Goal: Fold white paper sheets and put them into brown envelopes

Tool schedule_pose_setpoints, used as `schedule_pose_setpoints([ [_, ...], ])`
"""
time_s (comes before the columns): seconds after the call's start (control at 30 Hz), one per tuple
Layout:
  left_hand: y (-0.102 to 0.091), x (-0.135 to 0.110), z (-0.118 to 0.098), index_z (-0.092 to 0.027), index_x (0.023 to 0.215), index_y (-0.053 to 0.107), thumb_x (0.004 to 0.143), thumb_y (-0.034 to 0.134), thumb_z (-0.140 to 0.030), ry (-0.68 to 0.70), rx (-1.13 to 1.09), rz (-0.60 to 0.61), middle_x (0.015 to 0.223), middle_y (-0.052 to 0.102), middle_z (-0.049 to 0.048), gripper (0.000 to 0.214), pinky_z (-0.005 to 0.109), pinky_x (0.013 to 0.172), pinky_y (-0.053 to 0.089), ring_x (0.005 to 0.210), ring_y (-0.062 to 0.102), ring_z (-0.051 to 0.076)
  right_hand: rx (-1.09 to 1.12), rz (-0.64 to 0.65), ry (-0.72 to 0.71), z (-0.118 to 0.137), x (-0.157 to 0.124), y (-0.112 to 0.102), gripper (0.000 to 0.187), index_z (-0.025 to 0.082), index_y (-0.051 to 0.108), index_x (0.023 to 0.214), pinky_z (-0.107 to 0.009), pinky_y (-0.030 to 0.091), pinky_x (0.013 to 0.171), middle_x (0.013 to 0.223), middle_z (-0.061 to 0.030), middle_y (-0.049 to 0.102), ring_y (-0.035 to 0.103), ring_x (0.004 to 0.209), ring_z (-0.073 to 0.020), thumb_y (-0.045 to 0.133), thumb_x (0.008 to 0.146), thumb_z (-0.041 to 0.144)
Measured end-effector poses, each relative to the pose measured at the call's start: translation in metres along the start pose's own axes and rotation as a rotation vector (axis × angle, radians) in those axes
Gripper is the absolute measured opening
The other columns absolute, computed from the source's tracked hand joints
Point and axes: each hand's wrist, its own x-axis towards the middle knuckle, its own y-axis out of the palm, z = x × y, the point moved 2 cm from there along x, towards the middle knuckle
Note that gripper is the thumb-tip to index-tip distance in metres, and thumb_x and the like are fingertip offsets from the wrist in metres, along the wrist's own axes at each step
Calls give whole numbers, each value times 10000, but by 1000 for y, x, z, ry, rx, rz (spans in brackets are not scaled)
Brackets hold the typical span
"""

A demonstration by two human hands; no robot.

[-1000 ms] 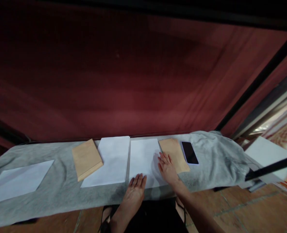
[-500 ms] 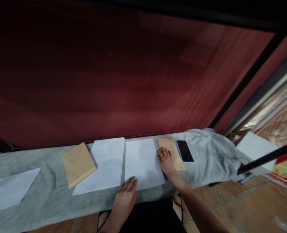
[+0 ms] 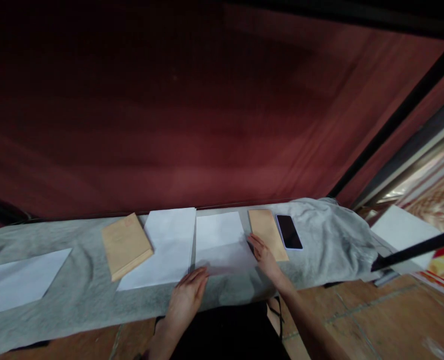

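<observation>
In front of me lies a white sheet of paper (image 3: 219, 229), its near part raised, shaded and smeared by motion. My left hand (image 3: 188, 290) closes on the near left corner of that sheet, fingers pressed together. At its right edge my right hand (image 3: 262, 252) holds the sheet; its thumb side is partly hidden. Just beside the right hand is a flat brown envelope (image 3: 269, 232), with a dark-screened phone (image 3: 289, 232) to its right. Left of the sheet, more white paper (image 3: 171, 240) lies partly under a stack of brown envelopes (image 3: 127, 245).
Grey cloth (image 3: 90, 290) covers the long narrow bench. Another white sheet (image 3: 22, 277) rests at the far left. A dark red panel (image 3: 191, 125) rises behind the bench. Black bars (image 3: 413, 250) and a white board (image 3: 404, 232) stand at the right, above a tiled floor (image 3: 379, 315).
The sheet's near edge has come up off the cloth. My right hand has moved off the brown envelope onto the sheet's edge, and my left hand has closed on the corner.
</observation>
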Motion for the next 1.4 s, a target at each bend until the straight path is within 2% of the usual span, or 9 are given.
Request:
schedule_pose_setpoints([
  [0.17,-39,11,-20,-266,1071,726,993,457,-287,45,-231,69,1069,768,16,280,270,891,589,974,727,156,211,110,63,19,-35,-15,603,235,632,1320,-474,411,1148,1399,-75,608,547,1317,-227,496,752,86],
  [0.37,-57,13,-24,-280,1011,735,963,521,-359,-132,-427,66,991,770,1,232,268,859,571,920,723,162,279,135,200,44,-48,-29,276,210,737,1029,-401,540,941,1076,-95,752,696,1022,-247,529,877,311],
  [0.47,-52,17,-17,-264,1129,694,901,606,-411,-318,-552,-48,1041,758,23,285,323,918,550,982,709,193,205,111,274,49,-47,-25,313,191,713,878,-341,543,797,866,-80,747,693,818,-226,512,907,429],
  [0.67,-23,22,4,-190,1466,404,778,702,-502,-671,-830,-191,951,719,32,813,354,814,559,865,698,206,157,63,331,50,-52,-8,398,195,638,793,-267,471,635,701,-37,672,611,638,-177,456,920,525],
  [0.77,-3,17,13,-172,1478,369,772,684,-456,-661,-837,-163,954,726,40,824,366,855,538,885,696,214,93,28,338,49,-53,-4,407,199,626,808,-270,466,641,709,-43,670,605,640,-179,416,932,525],
  [0.87,11,12,17,-170,1477,387,819,606,-369,-658,-653,-86,964,731,51,721,361,851,522,884,695,223,-12,10,329,48,-53,0,396,207,611,801,-282,475,659,714,-51,664,613,655,-189,380,945,495],
  [1.03,13,11,14,-192,1486,386,867,495,-259,-634,-471,-60,808,684,-11,633,306,739,514,731,671,184,-162,-71,279,43,-58,10,360,178,632,1096,-336,532,777,940,-115,719,683,850,-235,372,958,384],
  [1.13,13,10,14,-191,1494,373,879,489,-270,-589,-451,-67,711,621,-51,631,295,678,512,630,629,169,-229,-130,205,43,-64,17,431,161,537,1329,-403,550,845,1122,-154,700,681,961,-266,366,962,309],
  [1.4,25,3,21,-187,1459,436,879,494,-224,-550,-425,-93,909,656,15,584,314,764,553,783,665,168,-359,-125,109,55,-68,22,501,191,397,1486,-479,502,970,1184,-144,675,610,1081,-296,332,994,251],
])
